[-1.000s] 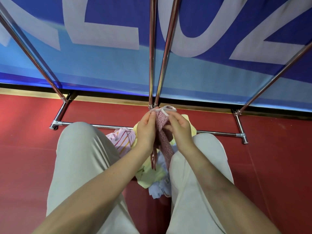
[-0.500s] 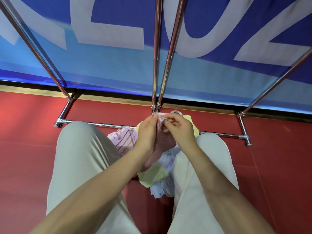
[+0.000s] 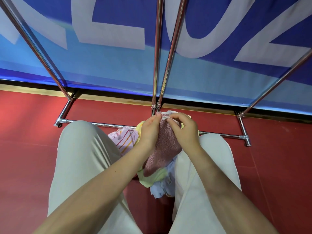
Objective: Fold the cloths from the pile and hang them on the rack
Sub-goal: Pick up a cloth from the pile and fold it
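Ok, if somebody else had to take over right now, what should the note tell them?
Left hand: grips the pink knit cloth at its top.
Right hand: pinches the same cloth's top edge.
The cloth hangs between the knees, above the pile on the red floor.
The rack stands just ahead; no cloth shows on its visible bars.
Done: one cloth picked up.
Left: fold it, hang it, then the rest.

— What colour is the cloth [image 3: 164, 146] up top?
— Speckled pink, white edge.
— And the pile [image 3: 152, 177]?
— Pink with red and orange stripes, pale yellow, light blue. Floor [image 3: 30, 149] is red.
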The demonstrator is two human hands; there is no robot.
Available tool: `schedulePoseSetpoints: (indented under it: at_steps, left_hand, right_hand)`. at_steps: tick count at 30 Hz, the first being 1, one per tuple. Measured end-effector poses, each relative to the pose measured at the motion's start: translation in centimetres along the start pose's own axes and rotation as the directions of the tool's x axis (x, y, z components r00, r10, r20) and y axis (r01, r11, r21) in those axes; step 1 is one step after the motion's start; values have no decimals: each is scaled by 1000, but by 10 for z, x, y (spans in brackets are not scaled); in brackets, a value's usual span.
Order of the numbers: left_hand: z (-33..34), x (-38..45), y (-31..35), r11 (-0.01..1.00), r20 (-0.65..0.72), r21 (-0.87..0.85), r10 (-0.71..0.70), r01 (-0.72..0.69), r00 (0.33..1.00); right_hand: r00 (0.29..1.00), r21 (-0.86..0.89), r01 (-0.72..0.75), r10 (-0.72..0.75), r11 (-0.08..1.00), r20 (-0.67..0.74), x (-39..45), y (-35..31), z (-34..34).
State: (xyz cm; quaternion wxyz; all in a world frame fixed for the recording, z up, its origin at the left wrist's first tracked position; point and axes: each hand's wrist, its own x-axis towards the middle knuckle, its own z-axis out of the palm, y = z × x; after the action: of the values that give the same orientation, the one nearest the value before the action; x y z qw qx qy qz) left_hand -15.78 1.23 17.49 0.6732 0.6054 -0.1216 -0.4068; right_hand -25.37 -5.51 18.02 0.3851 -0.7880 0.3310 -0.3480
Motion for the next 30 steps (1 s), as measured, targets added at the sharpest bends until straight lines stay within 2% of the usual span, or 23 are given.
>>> schedulePoseSetpoints:
  at_steps: [4, 9, 12, 17, 24, 30]
  left_hand:
    - [3, -4, 2, 984, 58, 142, 103, -110, 993]
    - [4, -9, 6, 990, 138, 98, 84, -98, 987]
    - [2, -11, 3, 972, 190, 152, 148, -179, 970]
    - [-3, -5, 1, 943, 76, 248, 208, -221, 975]
    - [-16, 1, 10, 908, 39, 262, 329, -327, 944]
    - [-30, 5, 16, 842, 97, 309, 434, -442, 896]
  right_hand:
    - [997, 50, -50, 53, 997, -48, 2, 0, 2]
    - [976, 162, -196, 208, 967, -62, 3, 2, 3]
    - [966, 235, -239, 255, 942, -36, 4, 3, -1]
    - [973, 307, -231, 218, 923, 76, 3, -2, -5]
    - [975, 149, -185, 163, 971, 150, -1, 6, -9]
    - [949, -31, -122, 126, 992, 289, -5, 15, -14]
